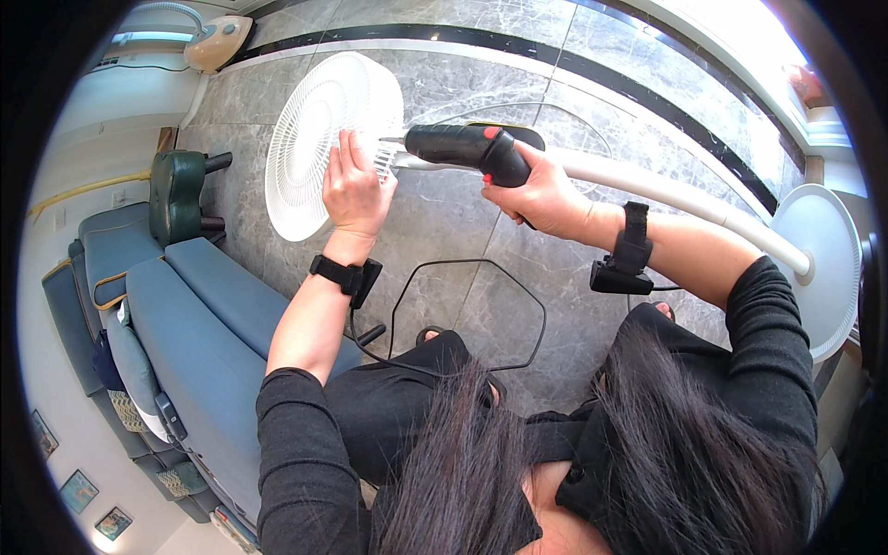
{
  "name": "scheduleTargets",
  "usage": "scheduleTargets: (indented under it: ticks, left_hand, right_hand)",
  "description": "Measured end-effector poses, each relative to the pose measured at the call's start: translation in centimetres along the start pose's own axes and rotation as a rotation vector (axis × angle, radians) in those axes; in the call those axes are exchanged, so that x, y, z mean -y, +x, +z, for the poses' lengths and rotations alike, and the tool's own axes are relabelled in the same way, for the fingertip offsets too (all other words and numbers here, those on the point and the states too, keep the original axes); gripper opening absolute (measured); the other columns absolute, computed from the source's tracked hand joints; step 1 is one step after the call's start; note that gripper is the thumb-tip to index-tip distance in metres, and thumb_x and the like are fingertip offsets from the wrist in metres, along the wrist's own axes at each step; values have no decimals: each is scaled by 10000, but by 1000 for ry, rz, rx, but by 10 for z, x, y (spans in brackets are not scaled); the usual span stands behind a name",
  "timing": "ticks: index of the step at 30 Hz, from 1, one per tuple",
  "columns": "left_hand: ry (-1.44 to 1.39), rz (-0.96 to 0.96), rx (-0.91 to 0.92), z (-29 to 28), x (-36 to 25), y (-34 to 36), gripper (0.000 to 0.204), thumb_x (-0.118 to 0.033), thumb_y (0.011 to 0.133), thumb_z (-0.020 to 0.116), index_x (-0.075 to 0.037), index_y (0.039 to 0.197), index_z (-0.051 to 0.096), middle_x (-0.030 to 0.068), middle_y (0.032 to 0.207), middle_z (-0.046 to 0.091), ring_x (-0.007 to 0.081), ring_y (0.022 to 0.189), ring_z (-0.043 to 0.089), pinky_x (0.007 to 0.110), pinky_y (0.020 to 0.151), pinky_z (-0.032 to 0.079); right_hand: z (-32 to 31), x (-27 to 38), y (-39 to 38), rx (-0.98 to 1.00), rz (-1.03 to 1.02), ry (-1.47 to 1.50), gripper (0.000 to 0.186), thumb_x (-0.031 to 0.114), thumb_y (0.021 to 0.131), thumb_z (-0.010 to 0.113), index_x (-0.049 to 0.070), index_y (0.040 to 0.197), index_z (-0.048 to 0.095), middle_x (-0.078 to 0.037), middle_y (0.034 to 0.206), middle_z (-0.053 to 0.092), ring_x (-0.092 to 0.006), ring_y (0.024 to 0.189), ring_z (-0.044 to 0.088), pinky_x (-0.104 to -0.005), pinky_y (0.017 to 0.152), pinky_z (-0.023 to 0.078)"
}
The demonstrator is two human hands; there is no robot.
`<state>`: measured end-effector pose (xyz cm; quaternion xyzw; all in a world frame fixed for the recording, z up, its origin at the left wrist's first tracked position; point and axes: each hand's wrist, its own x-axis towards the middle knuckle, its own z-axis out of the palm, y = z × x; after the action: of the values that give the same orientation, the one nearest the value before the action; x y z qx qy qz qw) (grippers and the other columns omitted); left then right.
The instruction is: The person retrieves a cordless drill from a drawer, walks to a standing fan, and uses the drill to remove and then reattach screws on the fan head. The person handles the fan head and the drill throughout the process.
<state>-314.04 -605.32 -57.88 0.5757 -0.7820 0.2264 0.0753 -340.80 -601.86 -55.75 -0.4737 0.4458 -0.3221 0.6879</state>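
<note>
A white standing fan lies across the scene, its round slatted grille (pixel 305 139) at the upper left. From it the white pole (pixel 680 197) runs right to the disc-shaped base (pixel 828 268). My right hand (pixel 550 196) is wrapped round the grip of a black cordless screwdriver (pixel 453 145) with red parts. Its bit points left at the fan head's slatted back; whether it sits in a screw is too small to tell. My left hand (pixel 355 196) rests against the grille near the bit, fingers stretched out and thumb apart.
A thin black cable (pixel 398 296) loops over the grey marble floor (pixel 435 240). To the left stand a blue sofa (pixel 208 338) and a dark green stool (pixel 178 197). A beige appliance with a hose (pixel 218 43) is at the far left. A bright window (pixel 740 46) is at upper right.
</note>
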Motion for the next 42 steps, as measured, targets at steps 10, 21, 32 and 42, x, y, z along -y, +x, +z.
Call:
scheduleTargets:
  ticks: [10,21,32,42]
  left_hand:
    - [-16,-7,15,-2,1,3,847,-242,545,828,9,1280,490,151,1312,543,304,1112,580,368,902,503]
    - [-16,-12,15,-1,1,0,855,-253,554,829,12,1291,484,154,1311,544,309,1114,580,370,913,499]
    - [-8,-19,-1,-1,1,1,829,-241,562,816,-6,1285,487,151,1302,552,299,1102,588,359,896,509]
    - [3,-4,7,-3,1,2,820,-258,570,807,0,1281,489,148,1301,554,294,1095,590,352,888,512]
  right_hand:
    - [-2,-3,0,26,0,60,450,96,808,679,37,1219,506,-45,875,656,-68,595,562,-228,526,481]
    - [-4,-10,3,44,61,101,384,101,814,685,13,1148,519,-67,930,670,-79,602,571,-241,519,481]
    - [0,-10,-1,96,61,432,454,408,927,547,15,1153,527,-100,902,620,-135,580,577,-274,488,477]
    - [-3,-10,3,122,50,448,516,501,922,509,-8,985,571,-108,780,603,-178,608,615,-285,517,511]
